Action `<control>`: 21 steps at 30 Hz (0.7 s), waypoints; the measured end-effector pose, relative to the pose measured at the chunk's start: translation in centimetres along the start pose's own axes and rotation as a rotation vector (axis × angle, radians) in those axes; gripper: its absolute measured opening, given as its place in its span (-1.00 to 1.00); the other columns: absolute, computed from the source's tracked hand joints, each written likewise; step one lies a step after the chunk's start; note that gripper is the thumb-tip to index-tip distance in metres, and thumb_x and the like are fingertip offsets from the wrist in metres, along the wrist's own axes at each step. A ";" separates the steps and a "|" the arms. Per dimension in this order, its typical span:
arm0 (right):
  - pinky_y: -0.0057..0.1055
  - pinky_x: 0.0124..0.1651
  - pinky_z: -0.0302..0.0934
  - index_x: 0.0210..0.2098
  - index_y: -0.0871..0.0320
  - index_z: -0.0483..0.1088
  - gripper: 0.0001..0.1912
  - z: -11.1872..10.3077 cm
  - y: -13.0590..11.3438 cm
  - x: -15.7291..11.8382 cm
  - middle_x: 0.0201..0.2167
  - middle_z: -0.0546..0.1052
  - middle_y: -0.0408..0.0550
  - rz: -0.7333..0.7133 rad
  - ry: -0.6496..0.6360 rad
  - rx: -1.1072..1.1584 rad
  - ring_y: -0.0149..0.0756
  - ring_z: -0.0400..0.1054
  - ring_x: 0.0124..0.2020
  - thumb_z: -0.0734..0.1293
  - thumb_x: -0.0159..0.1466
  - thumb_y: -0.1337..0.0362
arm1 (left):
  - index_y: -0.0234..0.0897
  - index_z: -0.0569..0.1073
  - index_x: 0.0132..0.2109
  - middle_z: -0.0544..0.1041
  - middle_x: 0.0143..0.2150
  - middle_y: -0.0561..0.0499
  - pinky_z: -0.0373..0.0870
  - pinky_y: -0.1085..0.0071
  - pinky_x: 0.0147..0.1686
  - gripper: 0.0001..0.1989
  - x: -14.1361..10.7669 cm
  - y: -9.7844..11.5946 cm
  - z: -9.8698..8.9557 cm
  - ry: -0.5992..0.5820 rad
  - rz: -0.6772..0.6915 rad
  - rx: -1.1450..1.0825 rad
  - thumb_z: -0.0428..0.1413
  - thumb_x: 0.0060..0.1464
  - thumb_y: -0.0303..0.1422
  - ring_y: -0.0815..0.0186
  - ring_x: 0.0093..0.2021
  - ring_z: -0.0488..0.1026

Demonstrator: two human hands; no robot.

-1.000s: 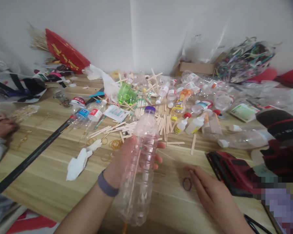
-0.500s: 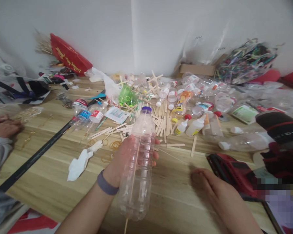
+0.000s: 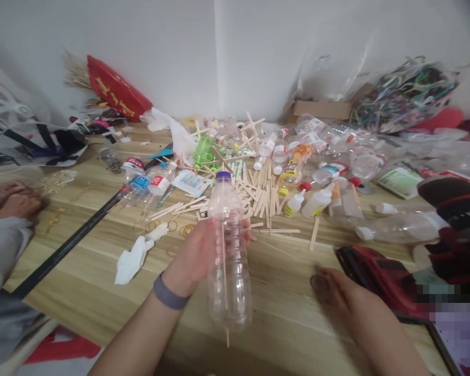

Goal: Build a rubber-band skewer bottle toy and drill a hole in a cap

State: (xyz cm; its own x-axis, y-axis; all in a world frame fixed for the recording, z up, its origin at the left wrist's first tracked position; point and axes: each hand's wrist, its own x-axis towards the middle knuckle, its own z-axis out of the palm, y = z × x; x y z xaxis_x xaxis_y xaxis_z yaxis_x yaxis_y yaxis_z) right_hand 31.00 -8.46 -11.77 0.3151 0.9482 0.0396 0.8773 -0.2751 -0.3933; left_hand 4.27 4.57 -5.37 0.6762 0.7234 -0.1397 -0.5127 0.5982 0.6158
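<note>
My left hand [image 3: 194, 256] is wrapped around a clear ribbed plastic bottle [image 3: 230, 261] with a purple cap [image 3: 223, 177], its base toward me. A thin wooden skewer [image 3: 227, 337] runs lengthwise through the bottle and pokes out at the base. Just behind the cap, crossed wooden sticks [image 3: 224, 160] show; whether they touch it I cannot tell. Low over the table to the right, my right hand [image 3: 342, 292] pinches a small round dark-rimmed piece [image 3: 320, 283], apart from the bottle. Its exact kind is unclear.
Wooden craft sticks [image 3: 264, 201] lie piled beyond the bottle. Glue bottles [image 3: 316, 202] and many empty bottles cover the back right. A red-and-black power drill [image 3: 379, 277] lies beside my right hand. Crumpled tissue [image 3: 131, 258], a black bar [image 3: 74, 237] and another person's hands [image 3: 18, 201] are left.
The bottle has turned more upright in my left hand, its base shifting right and away from me. The round piece in my right hand shows more clearly. The view has shifted slightly.
</note>
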 end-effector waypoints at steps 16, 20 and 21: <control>-0.22 -0.33 0.44 -0.04 0.18 0.49 -0.59 0.8 1.8 -0.5 -0.37 0.65 0.09 -0.075 0.054 -0.197 -0.01 0.58 -0.36 0.09 0.38 0.19 | -0.42 0.47 0.02 0.63 -0.23 -0.14 0.52 0.40 -0.21 -0.49 0.0 -0.3 -0.2 0.062 0.003 -0.090 0.17 0.06 -0.10 0.22 -0.28 0.59; -0.30 -0.42 0.43 -0.04 0.11 0.50 -0.63 0.1 2.6 0.0 -0.38 0.65 0.04 -0.131 0.045 -0.190 -0.07 0.58 -0.42 0.12 0.35 0.22 | -0.41 0.48 0.00 0.62 -0.33 -0.14 0.53 0.38 -0.25 -0.50 -0.1 0.1 -0.5 0.130 -0.005 -0.146 0.09 0.11 -0.07 0.22 -0.32 0.59; -0.31 -0.45 0.42 -0.05 0.11 0.51 -0.64 -0.1 2.8 0.0 -0.41 0.64 0.04 -0.138 0.058 -0.176 -0.08 0.57 -0.44 0.13 0.34 0.23 | -0.42 0.49 -0.03 0.62 -0.32 -0.16 0.54 0.34 -0.23 -0.51 -0.3 0.2 -0.6 0.145 -0.002 -0.169 0.06 0.12 -0.07 0.20 -0.31 0.59</control>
State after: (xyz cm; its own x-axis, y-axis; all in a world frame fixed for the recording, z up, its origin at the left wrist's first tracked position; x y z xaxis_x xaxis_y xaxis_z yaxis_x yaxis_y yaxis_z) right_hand 33.53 -9.22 -12.83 0.2034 0.9695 0.1370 0.9617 -0.1715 -0.2140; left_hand 3.71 4.69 -5.67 0.6001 0.7570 -0.2583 -0.6012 0.6399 0.4786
